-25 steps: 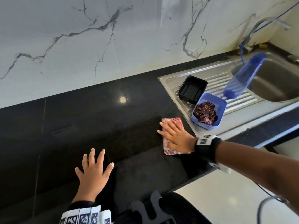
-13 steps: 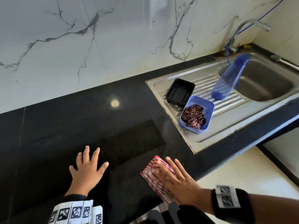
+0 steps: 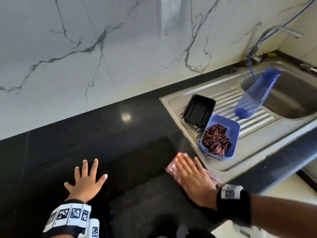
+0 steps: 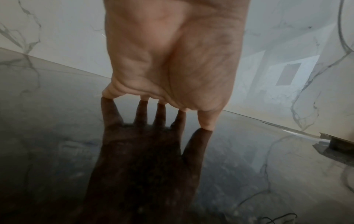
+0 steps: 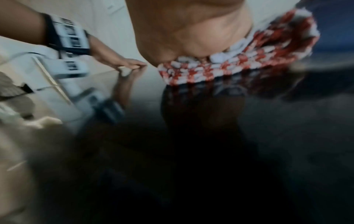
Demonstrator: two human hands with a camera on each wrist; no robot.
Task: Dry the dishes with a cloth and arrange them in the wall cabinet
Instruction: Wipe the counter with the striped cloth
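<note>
The right hand (image 3: 192,179) lies flat, fingers straight and together, pressing a folded red-and-white cloth (image 5: 239,66) onto the black bench (image 3: 120,143) just beside the corner of the steel sink (image 3: 257,152). The left hand (image 3: 85,182) rests palm-down on the bench with fingers spread, well apart from the cloth. On the sink's ribbed drainer sit a black tray (image 3: 199,109), a blue tub (image 3: 233,134) holding a dark cloth (image 3: 216,140), and a tilted blue bottle (image 3: 255,95).
</note>
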